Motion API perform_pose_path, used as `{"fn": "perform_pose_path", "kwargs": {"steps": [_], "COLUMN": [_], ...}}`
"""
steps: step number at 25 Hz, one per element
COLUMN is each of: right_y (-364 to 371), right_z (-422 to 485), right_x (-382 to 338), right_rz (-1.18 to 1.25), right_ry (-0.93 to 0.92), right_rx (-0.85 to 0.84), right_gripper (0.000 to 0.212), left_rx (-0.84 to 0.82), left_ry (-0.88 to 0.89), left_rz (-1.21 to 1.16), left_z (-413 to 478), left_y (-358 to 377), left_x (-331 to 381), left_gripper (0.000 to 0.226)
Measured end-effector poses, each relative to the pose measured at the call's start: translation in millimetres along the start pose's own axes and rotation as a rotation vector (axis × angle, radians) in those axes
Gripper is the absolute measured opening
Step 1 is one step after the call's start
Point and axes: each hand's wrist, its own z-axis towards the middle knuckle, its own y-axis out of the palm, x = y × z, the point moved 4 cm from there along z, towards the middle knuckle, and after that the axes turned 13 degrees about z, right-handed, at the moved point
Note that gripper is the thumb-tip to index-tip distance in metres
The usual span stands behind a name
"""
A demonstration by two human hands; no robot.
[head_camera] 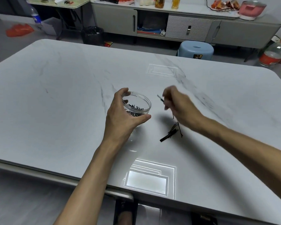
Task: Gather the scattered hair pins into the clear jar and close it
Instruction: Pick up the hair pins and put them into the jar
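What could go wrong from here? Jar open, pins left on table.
1. Right hand is motion-blurred with a hair pin pinched; it may slip before the clear jar.
2. Left hand grips the jar's rim, so a dropped pin could hit those fingers.
3. Remaining pins lie tangled on the table; lifting one may drag others.

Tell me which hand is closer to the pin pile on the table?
Right. The right hand is beyond the pile, pinching a pin; the left hand grips the jar farther left.
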Motion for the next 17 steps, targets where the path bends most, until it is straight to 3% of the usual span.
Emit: {"fn": "perform_pose_path", "kwargs": {"steps": [2,7,9,11,13,15,17], "right_y": [-14,4,0,-16,-28,-22,-8], "right_z": [13,22,22,24,24,19,8], "right_x": [-29,-81,-78,-59,-24,16,44], "right_rz": [0.070,-0.024,0.090,0.186,0.034,-0.245,-0.345], "right_ry": [-0.118,-0.241,-0.246,-0.168,-0.015,0.173,0.243], "right_rx": [0.008,-0.311,-0.242,-0.081,-0.031,-0.164,-0.280], "right_gripper": [0.024,0.018,0.012,0.012,0.013,0.022,0.027], "left_rx": [-0.008,-0.044,-0.046,-0.038,-0.040,-0.049,-0.056], "left_ry": [0.003,0.021,0.023,0.021,0.017,0.013,0.014], "left_rz": [0.005,0.013,0.013,0.006,-0.005,-0.010,-0.012], "left_z": [0,-2,-3,-3,-4,-4,-3], "left_y": [2,9,10,8,7,7,8], "left_x": [1,8,9,9,9,8,9], "left_gripper": [0.094,0.093,0.093,0.094,0.094,0.094,0.094]}}
